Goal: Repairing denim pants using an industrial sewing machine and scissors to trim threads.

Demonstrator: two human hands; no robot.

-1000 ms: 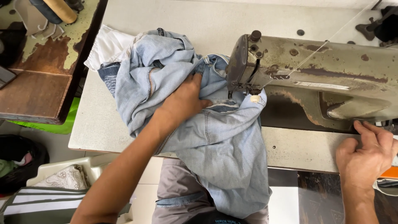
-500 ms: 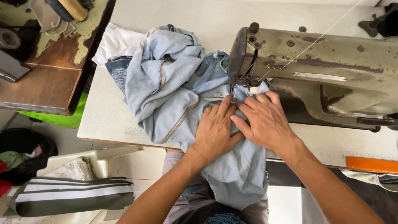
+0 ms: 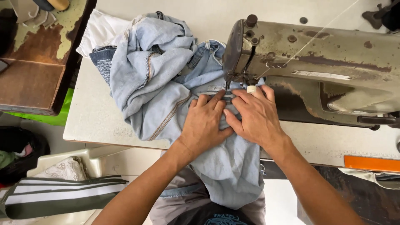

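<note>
Left of the sewing machine (image 3: 316, 66), a worn wooden surface (image 3: 33, 79) borders the pale counter (image 3: 91, 121), with a striped bag (image 3: 58, 198) below it. A white cloth (image 3: 98, 31) peeks from under the bunched light-blue denim garment (image 3: 154, 79), which spreads across the counter toward the machine's head and hangs over the near edge. The left hand (image 3: 204, 125) lies flat on the denim just before the needle, fingers spread, pressing rather than gripping. The right hand (image 3: 256, 116) lies beside it, touching it, likewise flat on the denim beneath the machine's head.
</note>
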